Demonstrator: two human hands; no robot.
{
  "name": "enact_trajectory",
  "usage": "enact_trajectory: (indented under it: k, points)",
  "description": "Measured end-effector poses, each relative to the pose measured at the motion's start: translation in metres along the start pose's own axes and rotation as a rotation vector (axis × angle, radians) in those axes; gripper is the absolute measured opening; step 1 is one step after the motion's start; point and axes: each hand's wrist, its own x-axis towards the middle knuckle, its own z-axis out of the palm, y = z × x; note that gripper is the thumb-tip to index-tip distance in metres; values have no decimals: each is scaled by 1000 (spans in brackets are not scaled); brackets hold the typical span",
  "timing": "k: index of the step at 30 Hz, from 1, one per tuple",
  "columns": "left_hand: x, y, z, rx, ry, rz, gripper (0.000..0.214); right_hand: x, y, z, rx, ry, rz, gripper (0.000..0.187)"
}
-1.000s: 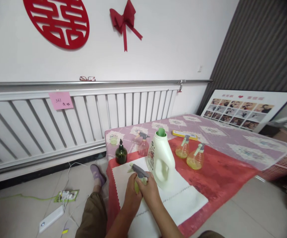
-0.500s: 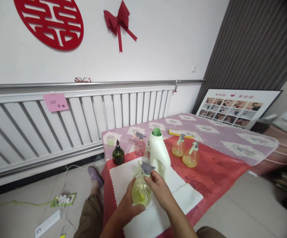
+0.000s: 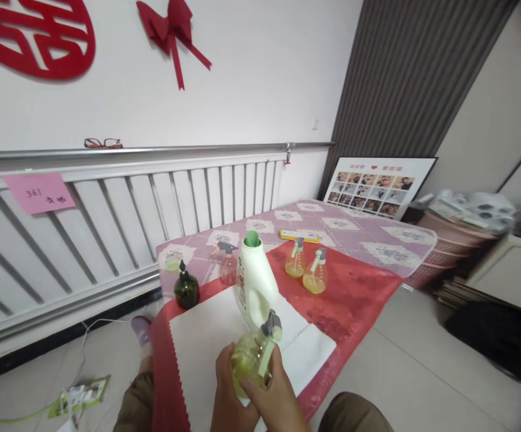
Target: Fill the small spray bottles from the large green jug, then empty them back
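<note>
Both my hands wrap a round clear spray bottle (image 3: 250, 359) with yellow-green liquid and a grey trigger head, tilted over the white cloth (image 3: 206, 342). My left hand (image 3: 227, 396) cups its left side and underside. My right hand (image 3: 276, 399) closes round its front right, fingers pressed on the body. Just behind it stands a white detergent jug (image 3: 255, 285) with a green spout.
Two more yellow spray bottles (image 3: 308, 271) stand on the red cloth (image 3: 350, 300) behind the jug; a pink spray bottle (image 3: 228, 264) and dark green pump bottle (image 3: 185, 287) sit left. A yellow flat object (image 3: 299, 236) lies farther back. Radiator along the wall, baskets right.
The view swung right and down. The spray bottle came nearer to me and tilted, its head now pointing right; my right hand moved from the head to the bottle's body.
</note>
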Motion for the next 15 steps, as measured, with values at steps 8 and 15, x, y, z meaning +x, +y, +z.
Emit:
enact_trajectory:
  k: [8,15]
  points:
    - [10,-17,-7,171,-232,203,53,30,1,-97,-122,115,-91,63]
    - [39,-51,-46,444,-108,148,32,128,-9,-201,-340,445,-216,69]
